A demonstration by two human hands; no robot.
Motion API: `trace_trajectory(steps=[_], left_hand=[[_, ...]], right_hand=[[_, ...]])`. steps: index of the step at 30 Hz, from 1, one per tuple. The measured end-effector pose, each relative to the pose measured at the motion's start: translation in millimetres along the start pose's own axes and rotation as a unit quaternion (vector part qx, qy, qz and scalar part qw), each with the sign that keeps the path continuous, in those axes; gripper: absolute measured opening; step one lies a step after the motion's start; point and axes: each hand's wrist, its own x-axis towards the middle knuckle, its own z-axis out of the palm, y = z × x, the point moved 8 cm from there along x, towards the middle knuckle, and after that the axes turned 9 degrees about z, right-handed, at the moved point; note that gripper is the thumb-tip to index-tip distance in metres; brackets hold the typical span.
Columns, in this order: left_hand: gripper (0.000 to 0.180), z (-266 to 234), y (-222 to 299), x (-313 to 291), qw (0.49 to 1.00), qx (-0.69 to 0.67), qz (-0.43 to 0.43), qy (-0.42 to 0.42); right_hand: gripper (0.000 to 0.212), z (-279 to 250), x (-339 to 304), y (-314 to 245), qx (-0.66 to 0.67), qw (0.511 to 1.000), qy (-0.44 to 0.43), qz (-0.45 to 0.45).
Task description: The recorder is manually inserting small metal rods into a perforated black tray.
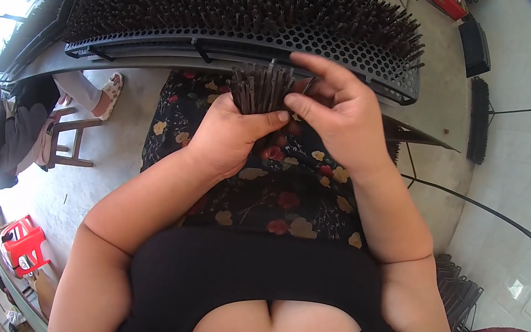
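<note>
My left hand (223,129) is wrapped round a bundle of thin dark sticks (257,90), which stand upright with their uneven tops showing above the thumb. Right beside the bundle is my right hand (347,113), its index finger stretched toward the rack and its thumb at the bundle's right edge. Its other fingers curl in, with a thin dark piece between them that is too small to name. Just beyond both hands stands a long black perforated rack (356,55), many of its holes filled with upright dark sticks (248,0).
The rack rests on a grey table (449,90). My lap is covered by a dark flowered cloth (288,200). At the left a person (9,130) sits by a wooden stool (75,143). A red plastic stool (27,244) is at lower left; black wire frames (458,292) stand at lower right.
</note>
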Motion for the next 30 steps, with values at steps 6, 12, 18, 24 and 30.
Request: trace_trajectory(steps=[6, 12, 18, 24, 30], left_hand=[[0.016, 3, 2, -3, 0.999, 0.025, -0.017, -0.013], [0.013, 1, 2, -2, 0.998, 0.058, -0.005, 0.008], [0.010, -3, -1, -2, 0.997, 0.064, -0.041, 0.004], [0.007, -7, -13, 0, 0.988, 0.125, -0.089, 0.014], [0.006, -10, -9, 0, 0.989, 0.124, -0.081, 0.013]], right_hand=[[0.027, -1, 2, 2, -0.014, 1.000, -0.007, -0.003], [0.020, -2, 3, 11, 0.057, 0.998, 0.002, 0.007], [0.014, -66, 4, -41, 0.006, 0.977, 0.148, -0.154], [0.013, -113, 7, -66, -0.102, 0.910, 0.241, -0.323], [0.010, -111, 12, -58, -0.161, 0.909, 0.247, -0.293]])
